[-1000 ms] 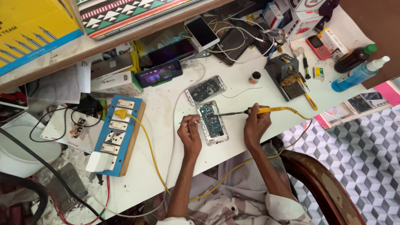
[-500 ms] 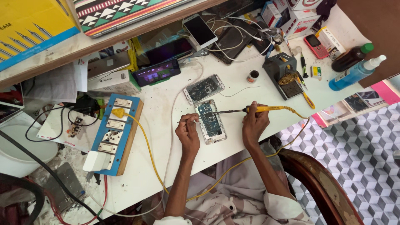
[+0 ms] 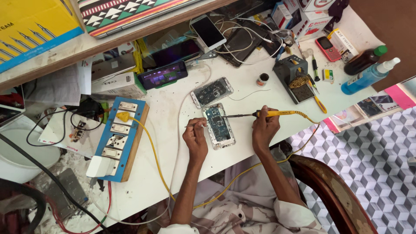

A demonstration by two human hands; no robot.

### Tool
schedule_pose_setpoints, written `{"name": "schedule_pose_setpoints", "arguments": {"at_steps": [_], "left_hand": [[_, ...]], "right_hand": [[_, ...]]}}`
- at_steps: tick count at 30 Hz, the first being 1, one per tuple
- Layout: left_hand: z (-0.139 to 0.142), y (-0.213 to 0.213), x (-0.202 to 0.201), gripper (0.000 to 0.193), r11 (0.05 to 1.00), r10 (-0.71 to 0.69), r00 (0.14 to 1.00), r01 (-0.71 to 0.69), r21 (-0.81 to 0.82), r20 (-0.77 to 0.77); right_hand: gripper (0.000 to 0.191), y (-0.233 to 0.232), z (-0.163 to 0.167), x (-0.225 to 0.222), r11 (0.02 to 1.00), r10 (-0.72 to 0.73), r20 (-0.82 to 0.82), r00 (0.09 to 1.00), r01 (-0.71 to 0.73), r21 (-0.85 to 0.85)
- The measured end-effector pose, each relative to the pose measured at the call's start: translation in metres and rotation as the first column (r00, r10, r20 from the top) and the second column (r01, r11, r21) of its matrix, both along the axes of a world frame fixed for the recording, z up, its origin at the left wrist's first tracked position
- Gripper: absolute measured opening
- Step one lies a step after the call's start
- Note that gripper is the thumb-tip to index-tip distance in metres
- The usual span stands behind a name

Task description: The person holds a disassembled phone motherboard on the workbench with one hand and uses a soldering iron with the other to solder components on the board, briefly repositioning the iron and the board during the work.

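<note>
On the white workbench (image 3: 173, 173), the right hand (image 3: 264, 130) grips a yellow-handled soldering iron (image 3: 277, 114), tip on the opened phone's circuit board (image 3: 219, 125); left hand (image 3: 196, 138) fingers pinch thin solder wire (image 3: 193, 125) close, feeding the joint.

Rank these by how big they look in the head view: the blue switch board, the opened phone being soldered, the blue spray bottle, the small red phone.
1. Blue wooden-edged switch board.
2. Opened phone with bare circuit board and blue plastic spray bottle: look alike in length, so unranked.
3. Small red keypad phone.
</note>
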State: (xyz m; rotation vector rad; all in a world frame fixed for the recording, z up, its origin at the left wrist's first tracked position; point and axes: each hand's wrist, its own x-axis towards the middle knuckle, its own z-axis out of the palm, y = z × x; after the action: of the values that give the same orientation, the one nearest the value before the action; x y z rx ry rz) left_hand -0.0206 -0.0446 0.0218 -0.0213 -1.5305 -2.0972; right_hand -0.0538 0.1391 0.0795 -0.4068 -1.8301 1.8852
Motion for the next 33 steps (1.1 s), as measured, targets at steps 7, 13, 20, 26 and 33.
{"name": "schedule_pose_setpoints", "arguments": {"at_steps": [7, 13, 20, 26, 33], "left_hand": [[-0.002, -0.004, -0.002, 0.023, 0.935, 0.183, 0.980, -0.149, -0.321, 0.077], [-0.004, -0.001, -0.005, 0.020, 0.981, -0.037, 0.999, 0.030, 0.194, 0.032], [-0.002, -0.002, -0.006, 0.022, 0.994, 0.011, 0.997, -0.019, 0.108, 0.075], [0.006, -0.002, -0.007, 0.022, 0.990, -0.007, 0.997, -0.004, 0.140, 0.081], [0.005, -0.002, -0.010, 0.020, 0.987, -0.011, 0.997, -0.001, 0.158, 0.074]], "right_hand": [[0.029, -0.001, 0.004, 0.003, 0.998, -0.010, 0.018, 1.000, 0.009, 0.069], [0.028, -0.002, 0.006, -0.002, 0.998, -0.016, 0.008, 1.000, 0.016, 0.060], [0.031, 0.002, -0.001, -0.003, 0.989, -0.053, 0.082, 0.995, 0.041, 0.145], [0.035, 0.000, -0.001, -0.006, 0.988, -0.031, 0.059, 0.998, 0.022, 0.150], [0.032, 0.002, -0.006, -0.005, 0.982, -0.041, 0.049, 0.998, 0.031, 0.187]]}}
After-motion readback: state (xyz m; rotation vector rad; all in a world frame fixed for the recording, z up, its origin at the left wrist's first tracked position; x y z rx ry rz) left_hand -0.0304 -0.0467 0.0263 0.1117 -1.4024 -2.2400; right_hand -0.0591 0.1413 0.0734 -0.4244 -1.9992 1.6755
